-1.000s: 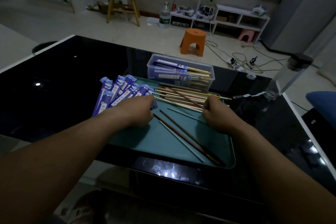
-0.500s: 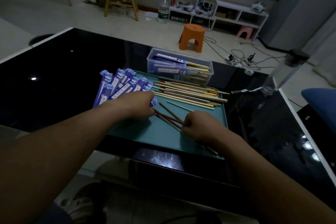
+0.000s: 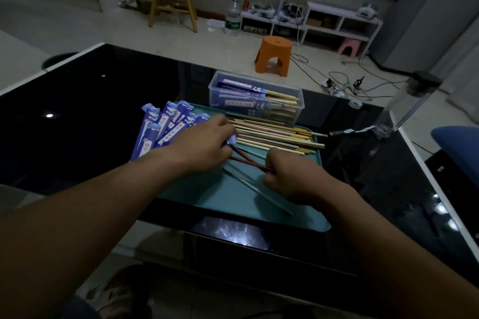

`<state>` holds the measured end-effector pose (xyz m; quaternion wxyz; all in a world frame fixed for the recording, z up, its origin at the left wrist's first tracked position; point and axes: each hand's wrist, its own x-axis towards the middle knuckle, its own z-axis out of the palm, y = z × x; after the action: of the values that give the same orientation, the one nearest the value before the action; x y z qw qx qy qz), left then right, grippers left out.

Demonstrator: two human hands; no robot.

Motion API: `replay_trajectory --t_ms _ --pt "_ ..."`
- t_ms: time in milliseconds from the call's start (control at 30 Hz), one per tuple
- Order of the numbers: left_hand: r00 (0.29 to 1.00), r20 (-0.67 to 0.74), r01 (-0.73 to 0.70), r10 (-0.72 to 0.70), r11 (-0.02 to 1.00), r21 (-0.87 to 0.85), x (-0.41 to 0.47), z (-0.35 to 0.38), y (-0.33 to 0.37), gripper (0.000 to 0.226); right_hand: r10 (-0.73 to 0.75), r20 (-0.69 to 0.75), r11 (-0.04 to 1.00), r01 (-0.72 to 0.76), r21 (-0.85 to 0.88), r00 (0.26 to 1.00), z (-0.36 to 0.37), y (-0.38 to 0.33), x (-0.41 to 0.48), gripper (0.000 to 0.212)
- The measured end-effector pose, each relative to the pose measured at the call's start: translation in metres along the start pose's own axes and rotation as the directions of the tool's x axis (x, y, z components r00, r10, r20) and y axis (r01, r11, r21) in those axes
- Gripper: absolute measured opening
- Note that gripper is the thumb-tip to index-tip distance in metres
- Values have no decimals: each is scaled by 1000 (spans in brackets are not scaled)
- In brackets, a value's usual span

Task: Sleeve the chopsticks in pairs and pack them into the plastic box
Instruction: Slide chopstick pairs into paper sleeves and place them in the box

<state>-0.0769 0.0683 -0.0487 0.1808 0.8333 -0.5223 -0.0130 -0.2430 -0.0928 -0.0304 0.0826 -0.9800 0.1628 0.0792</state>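
On the teal tray (image 3: 233, 204) my right hand (image 3: 293, 176) grips a pair of dark red chopsticks (image 3: 246, 160) near their thick ends. Their tips reach the open mouth of a blue paper sleeve (image 3: 232, 140), which my left hand (image 3: 204, 142) pinches. Several empty blue sleeves (image 3: 160, 127) fan out at the tray's left. Loose chopsticks (image 3: 274, 134) lie in a pile across the tray's far side, and pale ones (image 3: 259, 189) lie under my right hand. The clear plastic box (image 3: 255, 97) behind the tray holds several sleeved pairs.
The tray sits on a glossy black table (image 3: 77, 116) and overhangs its near edge. A clear bottle with a dark cap (image 3: 404, 106) lies at the table's right. An orange stool (image 3: 274, 57) and cables are on the floor beyond.
My right hand left the chopstick pile, came toward me, took up two dark red chopsticks and brought their tips to the sleeve. My left hand stayed by the sleeves.
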Motion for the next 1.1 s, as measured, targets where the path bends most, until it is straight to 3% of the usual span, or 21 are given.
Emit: replay_trajectory --t_ms 67,167,367,467,533,600,633,667,733,767,800,833,900,967,1033,1100 --pt "996 14 -89 89 996 19 1 4 -1 30 -30 13 999 29 34 999 -3 3 0 14" --pt "986 122 -118 111 992 49 2 7 -1 27 -56 18 997 55 50 998 -1 7 0 13" --pt "960 153 -237 234 971 5 0 -1 5 32 -57 -115 992 43 -121 992 -6 20 1 42" --pt "976 205 -78 78 997 -8 0 1 7 33 -136 -344 986 92 -141 929 -2 27 1 40" --pt "979 199 47 -43 999 -18 2 1 4 33 -205 -574 977 129 -170 793 1 25 2 43" --pt "974 192 140 -117 983 -115 4 -4 5 31 -87 -704 991 132 9 704 1 14 -2 24" --pt "972 195 167 -129 968 -190 5 -8 7 30 60 -665 968 120 221 745 2 6 -2 21" --pt "971 205 181 -126 943 -280 6 -11 9 31 214 -507 866 77 493 835 1 -2 -1 25" --pt "961 263 205 -85 857 -473 4 -14 15 35 317 -44 404 -92 910 947 6 -15 0 33" --pt "950 308 220 -54 814 -537 3 -14 18 36 268 99 187 -153 970 958 9 -18 2 35" --pt "936 352 234 -22 785 -573 2 -13 21 38 216 147 46 -160 986 965 9 -20 4 35" --pt "922 387 245 2 770 -589 1 -11 23 38 200 136 -5 -137 990 970 9 -19 6 35" --pt "922 387 235 -4 799 -553 1 -8 24 36 269 -6 95 -20 995 963 6 -20 10 35" --pt "955 291 176 -55 896 -408 3 -6 20 34 363 -261 372 118 921 894 -3 -16 8 35" --pt "973 200 168 -112 941 -293 4 -5 13 34 364 -480 631 168 757 798 -11 -10 5 35" --pt "978 152 176 -142 953 -246 5 -4 8 36 288 -552 768 156 621 783 -14 -6 0 35"
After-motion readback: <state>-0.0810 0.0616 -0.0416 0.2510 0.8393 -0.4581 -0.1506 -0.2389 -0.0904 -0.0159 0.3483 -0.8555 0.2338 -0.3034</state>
